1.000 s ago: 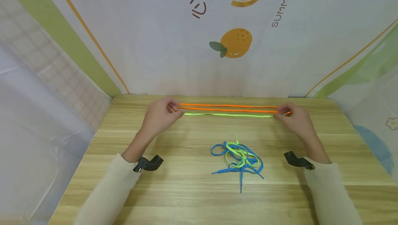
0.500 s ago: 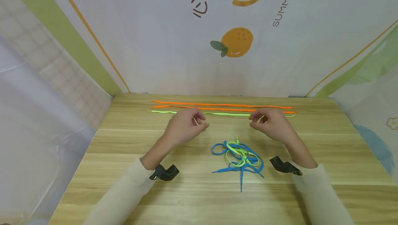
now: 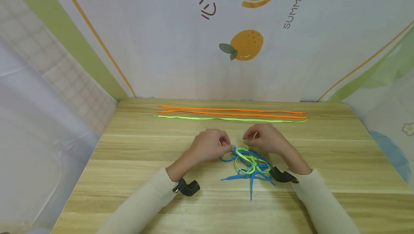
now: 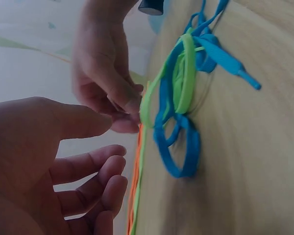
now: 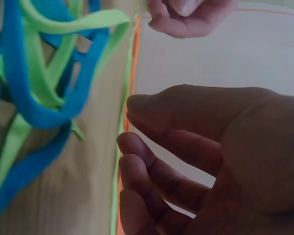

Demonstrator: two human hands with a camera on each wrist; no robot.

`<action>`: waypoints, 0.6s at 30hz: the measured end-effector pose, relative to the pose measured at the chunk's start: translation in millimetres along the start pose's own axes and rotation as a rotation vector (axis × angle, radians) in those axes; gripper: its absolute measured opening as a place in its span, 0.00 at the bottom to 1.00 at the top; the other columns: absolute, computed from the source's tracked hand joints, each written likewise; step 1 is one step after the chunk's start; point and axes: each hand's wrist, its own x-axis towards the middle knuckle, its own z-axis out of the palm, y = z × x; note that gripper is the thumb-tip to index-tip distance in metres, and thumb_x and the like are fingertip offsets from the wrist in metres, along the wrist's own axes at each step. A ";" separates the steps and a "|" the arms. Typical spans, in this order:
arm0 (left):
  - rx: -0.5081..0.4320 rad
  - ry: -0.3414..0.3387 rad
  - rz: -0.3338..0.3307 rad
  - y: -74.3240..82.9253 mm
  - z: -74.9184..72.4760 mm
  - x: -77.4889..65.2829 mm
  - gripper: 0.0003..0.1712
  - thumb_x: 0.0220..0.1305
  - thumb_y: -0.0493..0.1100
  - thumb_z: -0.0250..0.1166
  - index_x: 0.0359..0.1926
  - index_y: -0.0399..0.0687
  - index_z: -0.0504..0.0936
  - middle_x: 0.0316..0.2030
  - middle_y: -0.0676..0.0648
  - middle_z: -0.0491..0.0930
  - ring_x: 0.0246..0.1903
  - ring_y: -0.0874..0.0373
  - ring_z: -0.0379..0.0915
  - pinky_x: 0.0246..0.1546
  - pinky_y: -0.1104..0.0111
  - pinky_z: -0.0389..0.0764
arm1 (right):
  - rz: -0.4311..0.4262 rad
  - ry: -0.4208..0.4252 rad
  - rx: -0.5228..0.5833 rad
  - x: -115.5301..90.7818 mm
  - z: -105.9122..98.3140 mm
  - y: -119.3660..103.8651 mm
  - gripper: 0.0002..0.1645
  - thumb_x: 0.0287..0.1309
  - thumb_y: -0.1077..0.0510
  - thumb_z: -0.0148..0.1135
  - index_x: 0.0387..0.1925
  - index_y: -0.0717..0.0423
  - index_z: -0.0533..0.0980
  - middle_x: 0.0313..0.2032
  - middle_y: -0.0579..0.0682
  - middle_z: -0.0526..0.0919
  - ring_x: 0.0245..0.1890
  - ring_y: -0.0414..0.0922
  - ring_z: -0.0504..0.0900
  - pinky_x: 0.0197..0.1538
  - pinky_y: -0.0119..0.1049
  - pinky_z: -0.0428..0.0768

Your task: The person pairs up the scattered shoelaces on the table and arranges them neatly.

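Observation:
A loose tangle of laces lies mid-table: a blue shoelace [image 3: 236, 177] with a lime-green shoelace [image 3: 240, 169] looped over it. My left hand [image 3: 210, 144] is at the tangle's left side, fingertips close to the blue loop; in the left wrist view its thumb and fingers [image 4: 88, 164] stand apart with nothing between them. My right hand [image 3: 266, 138] hovers at the far side, fingertips right by the green lace's upper end. In the right wrist view its thumb and index finger are close together, loosely bent, and the green lace [image 5: 112, 29] lies apart from them.
Along the table's [image 3: 136, 198] back edge, two orange shoelaces [image 3: 210, 109] and one lime-green lace [image 3: 194, 118] lie stretched out side by side. A printed curtain [image 3: 168, 47] hangs behind the table. Black wrist cameras [image 3: 189, 188] stick out from both cuffs.
Both hands have let go of the straightened green lace at the back and moved inward and nearer, to the tangle. The straight laces now lie untouched; the tangle has stayed in place.

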 end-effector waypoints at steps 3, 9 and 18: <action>0.003 -0.030 0.003 0.7 7.9 2.3 0.10 0.70 0.51 0.73 0.33 0.55 0.90 0.24 0.62 0.80 0.24 0.64 0.74 0.25 0.69 0.74 | -0.006 -0.039 -0.010 2.4 5.5 -0.4 0.07 0.61 0.66 0.73 0.41 0.57 0.91 0.37 0.44 0.91 0.37 0.43 0.85 0.44 0.42 0.84; -0.014 -0.060 0.009 2.8 16.4 4.6 0.12 0.71 0.51 0.72 0.29 0.55 0.88 0.19 0.60 0.77 0.21 0.63 0.71 0.22 0.69 0.71 | 0.001 -0.100 -0.030 3.9 12.1 -1.7 0.05 0.61 0.64 0.76 0.39 0.54 0.91 0.35 0.42 0.90 0.37 0.41 0.84 0.44 0.43 0.85; 0.014 -0.094 0.009 4.4 21.2 5.7 0.13 0.69 0.52 0.75 0.27 0.56 0.86 0.20 0.60 0.77 0.22 0.63 0.72 0.23 0.69 0.72 | -0.032 -0.131 -0.053 3.5 15.9 -2.1 0.04 0.60 0.64 0.76 0.34 0.53 0.91 0.31 0.39 0.88 0.33 0.39 0.81 0.42 0.41 0.83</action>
